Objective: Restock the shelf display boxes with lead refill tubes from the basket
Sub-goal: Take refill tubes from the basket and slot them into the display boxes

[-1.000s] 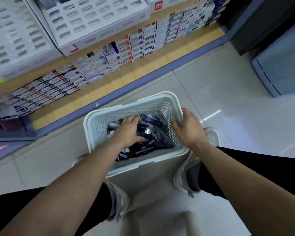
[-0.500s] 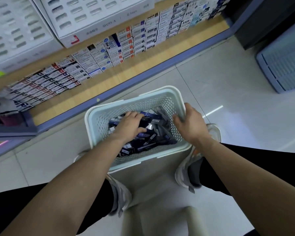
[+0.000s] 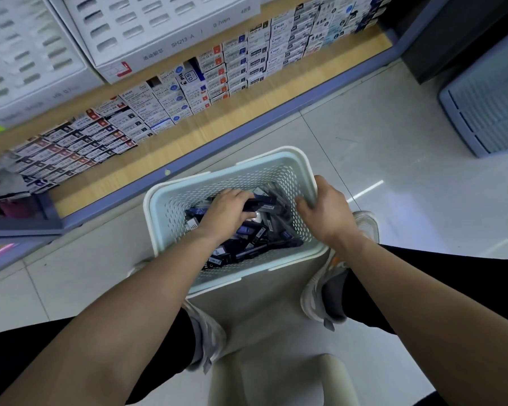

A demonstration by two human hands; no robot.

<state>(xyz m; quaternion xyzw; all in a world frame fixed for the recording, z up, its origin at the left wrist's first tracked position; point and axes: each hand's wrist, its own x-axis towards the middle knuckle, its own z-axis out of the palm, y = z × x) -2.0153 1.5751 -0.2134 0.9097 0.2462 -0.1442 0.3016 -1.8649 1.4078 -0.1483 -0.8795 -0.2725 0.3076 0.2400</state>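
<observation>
Reaching into the pale basket (image 3: 159, 206) on the floor, the left hand (image 3: 226, 210) has its fingers curled around a couple of dark lead tubes (image 3: 263, 203) near the top of the pile — clamped on them. The right hand (image 3: 327, 212) grips the basket's right rim, thumb outside, fingers hooked over the edge. Loads more tubes lie jumbled inside. The small display boxes (image 3: 170, 98) sit in rows on the wooden shelf (image 3: 147, 159) just beyond — well apart from both hands.
</observation>
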